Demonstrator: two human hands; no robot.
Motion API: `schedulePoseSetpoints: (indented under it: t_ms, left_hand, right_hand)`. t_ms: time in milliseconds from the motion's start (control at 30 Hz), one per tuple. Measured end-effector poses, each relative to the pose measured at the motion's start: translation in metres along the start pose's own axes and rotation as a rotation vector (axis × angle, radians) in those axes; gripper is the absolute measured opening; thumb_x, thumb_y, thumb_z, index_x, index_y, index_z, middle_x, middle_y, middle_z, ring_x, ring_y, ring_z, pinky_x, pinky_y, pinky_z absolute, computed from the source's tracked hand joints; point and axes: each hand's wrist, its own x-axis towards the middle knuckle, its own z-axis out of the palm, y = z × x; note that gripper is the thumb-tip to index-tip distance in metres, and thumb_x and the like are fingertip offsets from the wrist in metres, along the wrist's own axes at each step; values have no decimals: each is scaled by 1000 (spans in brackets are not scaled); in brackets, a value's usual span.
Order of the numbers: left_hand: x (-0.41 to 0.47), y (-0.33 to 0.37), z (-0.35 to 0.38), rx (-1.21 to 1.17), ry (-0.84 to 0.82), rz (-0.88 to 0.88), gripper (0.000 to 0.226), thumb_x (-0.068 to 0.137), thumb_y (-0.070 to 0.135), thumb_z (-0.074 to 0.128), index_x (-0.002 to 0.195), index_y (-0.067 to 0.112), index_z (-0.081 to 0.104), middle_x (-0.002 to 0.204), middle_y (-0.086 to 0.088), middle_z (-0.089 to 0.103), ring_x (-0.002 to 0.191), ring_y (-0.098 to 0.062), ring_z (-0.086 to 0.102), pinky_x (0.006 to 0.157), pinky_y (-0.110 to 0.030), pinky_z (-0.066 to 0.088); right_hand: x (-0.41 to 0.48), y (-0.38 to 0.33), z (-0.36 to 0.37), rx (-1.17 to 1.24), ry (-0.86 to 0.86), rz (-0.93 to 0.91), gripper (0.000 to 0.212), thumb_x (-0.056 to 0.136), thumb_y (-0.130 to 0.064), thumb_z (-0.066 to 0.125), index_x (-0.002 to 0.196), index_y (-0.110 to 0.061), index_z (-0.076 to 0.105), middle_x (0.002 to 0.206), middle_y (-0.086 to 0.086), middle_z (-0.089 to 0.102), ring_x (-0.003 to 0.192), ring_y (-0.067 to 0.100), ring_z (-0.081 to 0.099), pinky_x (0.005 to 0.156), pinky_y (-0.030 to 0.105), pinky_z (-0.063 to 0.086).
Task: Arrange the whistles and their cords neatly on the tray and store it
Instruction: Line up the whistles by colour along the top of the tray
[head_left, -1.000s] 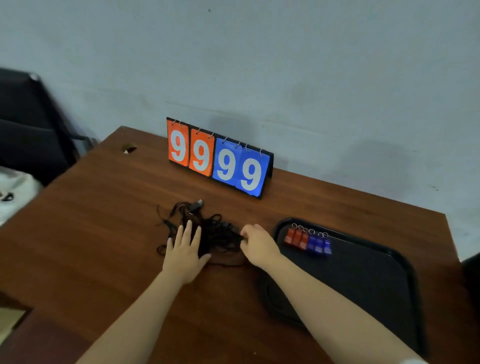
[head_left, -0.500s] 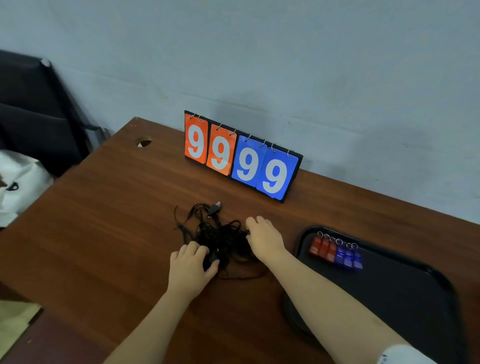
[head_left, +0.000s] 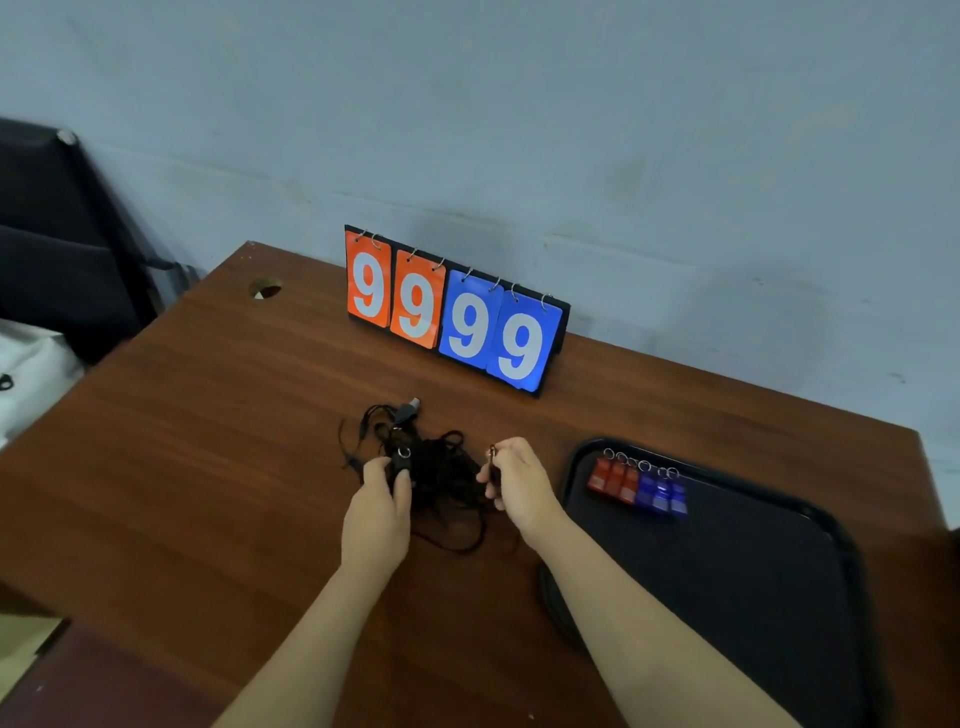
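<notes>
2 hands are working a tangle of black cords (head_left: 441, 467) on the table (head_left: 208, 441): left hand (head_left: 378, 512) gripping a black whistle (head_left: 401, 465), right hand (head_left: 517, 480) pinching a clip (head_left: 491, 453). 6 whistles (head_left: 638, 486) are sitting on the tray (head_left: 753, 571).

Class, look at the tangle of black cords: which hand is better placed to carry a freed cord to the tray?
Probably the right hand: it pinches a cord end beside the tray, while the left hand grips a black whistle farther away.
</notes>
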Motion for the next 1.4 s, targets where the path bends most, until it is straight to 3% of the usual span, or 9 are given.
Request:
schedulePoseSetpoints:
  t_ms: [133,367,500,667,867,1000,1133,1200,1400]
  left_hand:
    - [-4,20,-7,-112,-24,131,41,97,28,52,133,11,42,113,-6,64,94,-25,65,67,-32,51]
    - [-8,32,-20,-187,-31,160,25,96,17,54,121,14,52,95,13,55,87,-9,58,68,-21,46]
    - [-12,29,-27,-250,-81,234,25,95,17,56,120,18,56,105,9,61,93,-2,59,77,-20,50]
    - [-10,28,-25,-191,-16,265,22,91,16,63,112,19,62,98,11,58,88,-2,57,74,-15,46]
    - [-4,31,-25,131,81,-83,23,90,20,59,113,18,63,127,-5,42,114,-25,46,93,-40,45]
    - [-19,78,-21,-215,-114,321,40,91,22,60,130,24,49,120,10,50,103,0,54,86,-18,45]
    - [-31,117,6,-145,-169,628,36,90,19,64,126,20,58,109,17,56,96,13,51,86,-12,47]
    - [-37,129,20,-218,-171,558,32,91,20,62,123,20,60,108,15,60,95,9,54,89,-17,49]
    - [-68,166,54,-402,-436,293,22,97,22,51,116,20,62,93,7,71,81,-5,68,77,-23,56]
  right_hand:
    - [-16,-5,11,-262,-214,-242,12,95,-30,56,105,-24,58,101,-5,61,86,8,58,70,20,43]
    - [-11,-17,20,-562,-64,-399,21,91,-32,64,108,-20,62,107,-5,63,94,10,55,70,15,38]
    - [-14,-23,19,-428,-72,-342,31,86,-39,69,109,-20,61,98,-9,60,89,8,56,70,17,42]
    - [-19,-23,22,-328,-79,-381,13,89,-28,66,97,-18,66,90,-6,66,84,7,60,71,19,45]
    - [-33,-25,-8,171,-114,-208,16,92,-12,61,106,-15,68,70,-4,58,52,3,46,45,16,35]
    - [-43,-26,-33,235,-113,-169,19,92,-19,63,109,-14,69,75,0,64,55,4,53,50,18,38]
    - [-55,-21,-61,300,-71,-166,20,93,-30,62,96,-11,68,75,1,59,51,7,43,46,19,30]
    - [-61,-17,-81,306,-14,-159,19,95,-33,60,86,-17,67,70,-2,54,52,8,39,48,20,29]
    - [-88,0,-144,354,171,-225,17,97,-21,56,107,-18,70,70,-2,58,51,8,43,45,21,29]
